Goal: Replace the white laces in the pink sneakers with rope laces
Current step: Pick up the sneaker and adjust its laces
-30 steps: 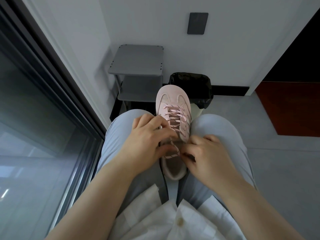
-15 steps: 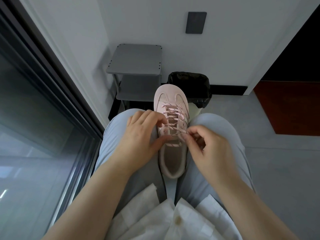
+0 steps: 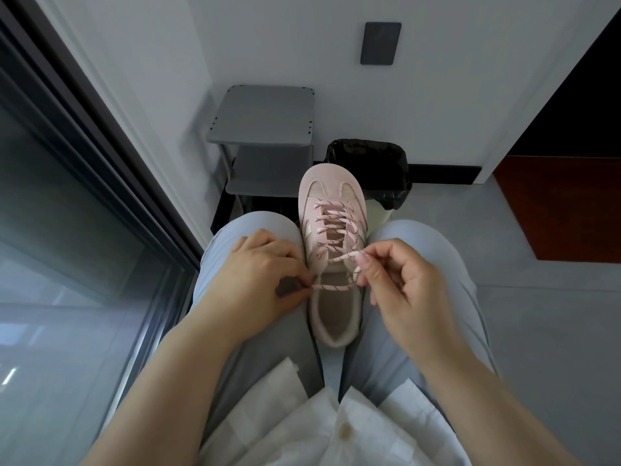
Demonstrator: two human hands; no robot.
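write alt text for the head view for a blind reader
A pink sneaker sits between a seated person's thighs, threaded with a flecked pink rope lace; the left hand and right hand each pinch the lace near the top eyelets. A grey shelf and black-lined bin stand behind.

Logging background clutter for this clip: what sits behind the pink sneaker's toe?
A bin with a black liner stands behind the pink sneaker, a grey shelf stand to its left. The sneaker and right knee cover most of the bin's lower body.
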